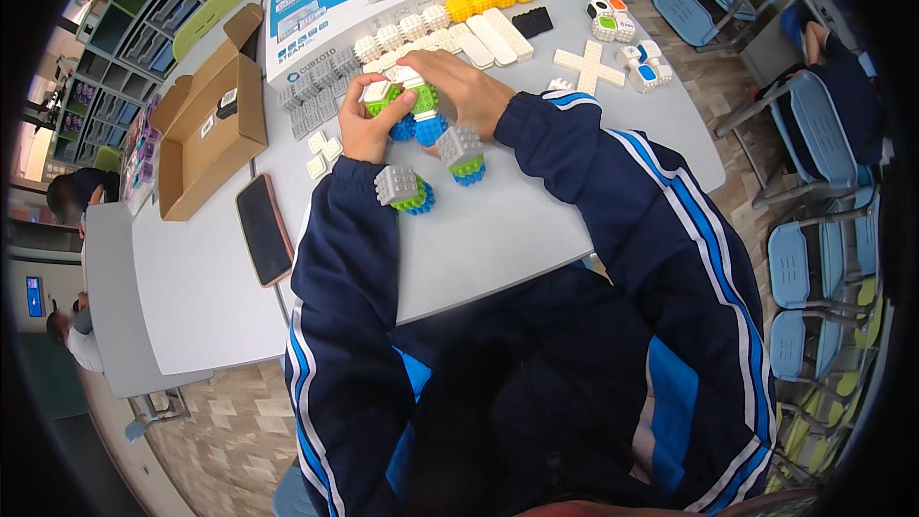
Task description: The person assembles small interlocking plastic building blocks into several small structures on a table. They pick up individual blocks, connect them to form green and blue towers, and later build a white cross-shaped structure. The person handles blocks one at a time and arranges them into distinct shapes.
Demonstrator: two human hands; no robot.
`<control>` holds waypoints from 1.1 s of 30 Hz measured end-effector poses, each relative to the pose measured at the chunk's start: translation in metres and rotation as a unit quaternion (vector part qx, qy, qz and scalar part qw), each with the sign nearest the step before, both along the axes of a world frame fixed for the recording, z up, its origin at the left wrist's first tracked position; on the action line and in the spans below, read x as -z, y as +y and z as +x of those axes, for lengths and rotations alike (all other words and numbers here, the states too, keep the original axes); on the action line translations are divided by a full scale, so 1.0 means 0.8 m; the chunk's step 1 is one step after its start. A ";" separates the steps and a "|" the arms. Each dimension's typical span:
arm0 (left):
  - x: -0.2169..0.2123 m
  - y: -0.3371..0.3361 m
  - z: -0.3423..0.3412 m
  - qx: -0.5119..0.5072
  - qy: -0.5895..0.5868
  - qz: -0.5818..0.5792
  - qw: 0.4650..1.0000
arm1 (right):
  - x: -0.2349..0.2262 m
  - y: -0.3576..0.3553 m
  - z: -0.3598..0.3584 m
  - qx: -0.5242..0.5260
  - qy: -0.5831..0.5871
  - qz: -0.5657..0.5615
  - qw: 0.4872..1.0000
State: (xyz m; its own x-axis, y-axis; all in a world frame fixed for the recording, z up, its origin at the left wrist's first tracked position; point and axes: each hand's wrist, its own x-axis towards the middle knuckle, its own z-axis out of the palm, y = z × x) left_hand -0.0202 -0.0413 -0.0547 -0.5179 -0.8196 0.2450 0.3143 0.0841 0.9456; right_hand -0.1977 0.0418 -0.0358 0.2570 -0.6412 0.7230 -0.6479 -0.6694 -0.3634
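Left to right: at nine o'clock an open cardboard box (206, 139) holds one small dark item; a phone (264, 229) lies beside it. My left hand (369, 124) and right hand (459, 86) both clasp the green-and-blue block assembly (414, 105) at table (498, 239) centre. I judge steady, square pressure seats studs best. Two loose cube modules (404, 190) lie at six o'clock.
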 end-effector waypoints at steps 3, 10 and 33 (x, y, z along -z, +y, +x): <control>-0.002 0.002 -0.003 0.006 0.019 -0.002 1.000 | -0.006 -0.004 -0.005 -0.005 0.016 -0.001 1.000; -0.007 0.007 -0.002 0.013 -0.010 -0.039 0.999 | -0.008 0.005 -0.018 -0.037 0.023 0.072 0.996; 0.005 0.016 0.028 0.065 -0.054 -0.085 0.993 | -0.047 0.097 -0.088 0.178 0.022 0.158 0.971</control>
State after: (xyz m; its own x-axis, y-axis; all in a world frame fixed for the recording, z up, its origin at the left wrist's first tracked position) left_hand 0.0021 -0.0281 -0.0586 -0.6470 -0.6957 0.3122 0.2312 0.2112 0.9497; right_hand -0.2679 0.1198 0.0014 0.0047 -0.8829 0.4696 -0.8370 -0.2604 -0.4812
